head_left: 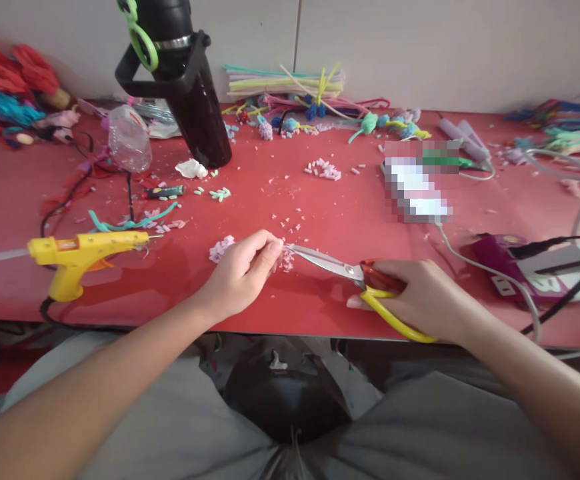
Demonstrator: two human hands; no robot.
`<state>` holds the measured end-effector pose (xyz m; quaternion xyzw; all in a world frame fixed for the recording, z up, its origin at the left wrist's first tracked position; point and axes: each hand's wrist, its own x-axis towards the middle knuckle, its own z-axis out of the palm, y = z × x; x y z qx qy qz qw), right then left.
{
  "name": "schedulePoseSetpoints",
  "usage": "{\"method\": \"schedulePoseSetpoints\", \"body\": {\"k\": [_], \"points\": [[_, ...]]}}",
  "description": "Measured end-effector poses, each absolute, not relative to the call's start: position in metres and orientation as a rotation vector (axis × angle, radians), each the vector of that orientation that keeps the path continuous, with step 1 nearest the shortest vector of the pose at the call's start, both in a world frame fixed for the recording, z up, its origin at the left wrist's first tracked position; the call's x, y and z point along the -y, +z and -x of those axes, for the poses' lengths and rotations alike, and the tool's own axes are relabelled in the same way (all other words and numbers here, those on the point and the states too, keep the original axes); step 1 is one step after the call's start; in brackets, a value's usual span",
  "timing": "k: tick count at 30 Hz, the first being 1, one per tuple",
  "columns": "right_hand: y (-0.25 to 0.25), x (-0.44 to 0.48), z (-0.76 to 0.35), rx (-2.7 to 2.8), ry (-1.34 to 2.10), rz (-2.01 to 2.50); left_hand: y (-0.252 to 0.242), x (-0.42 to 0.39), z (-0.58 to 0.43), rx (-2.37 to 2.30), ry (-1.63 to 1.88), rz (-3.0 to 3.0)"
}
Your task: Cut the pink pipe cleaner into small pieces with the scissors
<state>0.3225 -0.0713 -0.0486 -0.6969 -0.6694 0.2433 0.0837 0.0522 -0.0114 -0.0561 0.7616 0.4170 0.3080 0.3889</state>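
Observation:
My left hand (247,268) is pinched shut over the red table (320,220), holding a small pink fuzzy piece (287,259) at its fingertips. My right hand (415,298) grips scissors (343,268) with red and yellow handles. Their steel blades point left and meet the pink piece right at my left fingertips. A small heap of pink cuttings (221,248) lies just left of my left hand. More pink bits (325,169) are scattered farther back.
A yellow glue gun (77,256) lies at the left near the table's front edge. A black bottle (190,80) leans at the back, with pipe cleaners (285,81) and pom-poms behind. A phone (417,187) with a cable and a power strip (545,267) sit at the right.

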Motion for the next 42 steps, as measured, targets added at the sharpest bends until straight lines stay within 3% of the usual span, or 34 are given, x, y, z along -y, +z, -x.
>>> {"method": "schedulePoseSetpoints", "body": {"k": [42], "points": [[-0.057, 0.07, -0.325, 2.008, 0.65, 2.114, -0.067, 0.009, -0.051, -1.041, 0.749, -1.823]]}}
